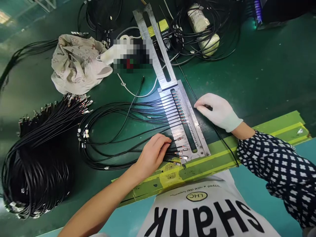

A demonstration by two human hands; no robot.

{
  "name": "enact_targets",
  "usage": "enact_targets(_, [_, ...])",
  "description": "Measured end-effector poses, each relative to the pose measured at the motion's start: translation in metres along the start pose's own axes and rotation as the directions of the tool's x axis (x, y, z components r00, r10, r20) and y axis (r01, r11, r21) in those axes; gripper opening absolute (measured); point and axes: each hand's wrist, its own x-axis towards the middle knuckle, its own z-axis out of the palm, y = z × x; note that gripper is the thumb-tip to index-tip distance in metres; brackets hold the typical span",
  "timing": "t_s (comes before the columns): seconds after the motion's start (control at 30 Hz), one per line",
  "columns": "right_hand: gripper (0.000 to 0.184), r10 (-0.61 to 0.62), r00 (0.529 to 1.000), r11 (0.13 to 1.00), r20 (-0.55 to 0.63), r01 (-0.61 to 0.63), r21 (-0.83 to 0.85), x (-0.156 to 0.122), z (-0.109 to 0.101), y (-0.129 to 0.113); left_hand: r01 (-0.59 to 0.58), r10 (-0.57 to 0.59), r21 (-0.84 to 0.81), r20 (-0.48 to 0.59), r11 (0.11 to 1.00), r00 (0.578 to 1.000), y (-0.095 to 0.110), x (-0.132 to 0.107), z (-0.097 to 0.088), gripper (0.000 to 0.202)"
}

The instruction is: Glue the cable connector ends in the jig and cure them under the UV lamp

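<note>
My bare left hand [153, 152] pinches a black cable close to its stripped end [179, 139], low over the metal fixture [203, 144]. Along the fixture's slot, several cable ends with small coloured wires lie side by side in its upper part. More loose cable ends [183, 157] rest across its lower end. The fixture's slotted metal cover [161, 39] is swung away towards the back. My right hand [218, 110], in a white glove, is closed at the thumb and forefinger on another black cable [224, 141], right of the fixture.
A thick bundle of black cables [41, 171] lies at the left. Behind it are a crumpled cloth bag [76, 62], a white cord [138, 95] and a partly blurred device. Coiled cables [222, 29] surround a wrapped roll [209, 42] at the back. Green-yellow taped edging [274, 128] runs along the front.
</note>
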Motion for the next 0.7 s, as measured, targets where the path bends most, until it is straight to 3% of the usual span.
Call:
enact_targets(0.07, [0.016, -0.06, 0.998, 0.998, -0.022, 0.06, 0.03, -0.003, 0.0, -0.008, -0.021, 0.021, 0.004, -0.039, 1.0, 0.999, 0.001, 0.002, 0.0, 0.02])
enact_targets(0.13, [0.015, -0.207, 0.978, 0.977, 0.037, 0.205, 0.052, -0.007, 0.003, -0.019, -0.047, 0.048, 0.02, -0.049, 0.999, 0.998, 0.001, 0.004, 0.001, 0.021])
enact_targets(0.23, [0.031, -0.443, 0.869, 0.895, 0.222, 0.443, 0.051, -0.01, 0.012, -0.034, -0.059, 0.059, 0.014, -0.044, 0.998, 0.997, 0.002, 0.006, 0.003, 0.021])
enact_targets(0.33, [0.019, -0.538, 0.779, 0.825, 0.322, 0.565, 0.011, -0.012, 0.021, -0.043, -0.055, 0.054, -0.036, -0.023, 0.998, 0.998, 0.004, 0.005, 0.003, 0.021])
enact_targets(0.5, [0.019, -0.556, 0.755, 0.809, 0.348, 0.587, 0.018, -0.014, 0.023, -0.046, -0.018, 0.021, -0.138, 0.024, 0.99, 1.0, 0.007, -0.006, -0.003, 0.021])
enact_targets(0.7, [0.014, -0.575, 0.729, 0.798, 0.371, 0.601, 0.056, -0.017, 0.025, -0.045, 0.061, -0.063, 0.038, 0.072, 0.997, 0.995, -0.004, -0.039, -0.024, 0.022])
